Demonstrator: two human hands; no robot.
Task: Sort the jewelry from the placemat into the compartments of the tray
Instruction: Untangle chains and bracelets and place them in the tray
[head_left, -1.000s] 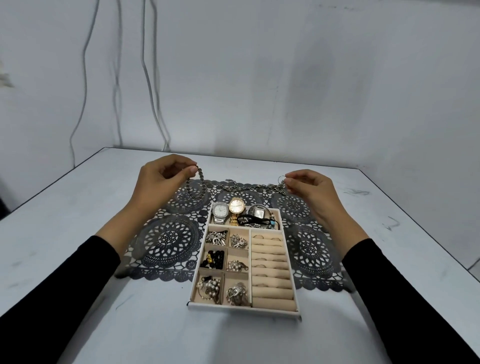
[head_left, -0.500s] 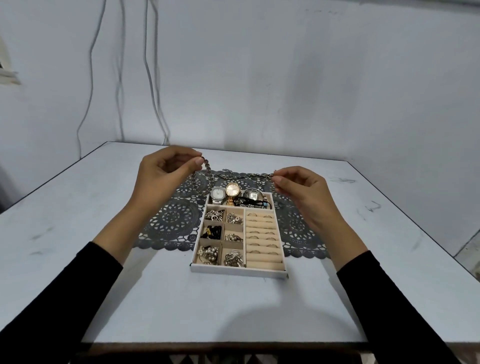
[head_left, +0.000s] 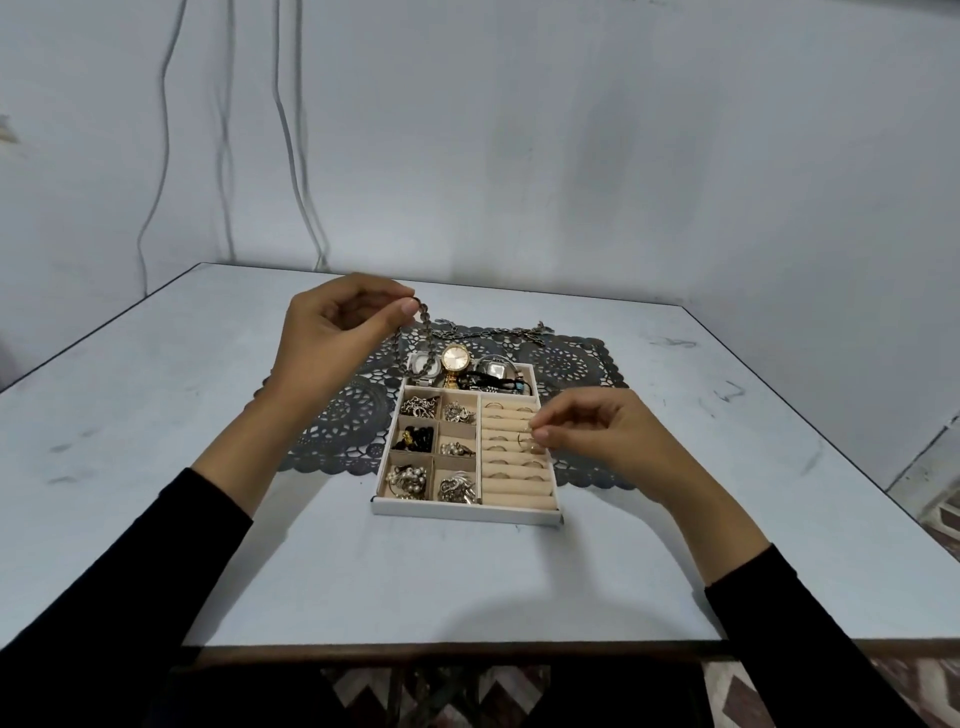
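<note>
My left hand (head_left: 332, 343) is raised over the placemat's left part and pinches one end of a dark metal chain necklace (head_left: 488, 331). The chain loops down past the tray's back left corner and trails along the rear of the dark lace placemat (head_left: 566, 364). The white tray (head_left: 467, 512) sits on the placemat's front edge. Its back compartment holds watches (head_left: 456, 358), and its small left compartments hold mixed jewelry. My right hand (head_left: 597, 431) hovers over the beige ring rolls (head_left: 514, 475), thumb and forefinger pinching a thin ring (head_left: 523, 439).
The pale table (head_left: 156, 415) ends at a front edge close to my body and a right edge near a patterned floor. Cables hang down the wall behind at the left. My black sleeves frame both sides of the tray.
My right hand has let go of the chain's right end and dropped toward me onto the ring rolls. That chain end now lies on the placemat. My left hand still holds its end up.
</note>
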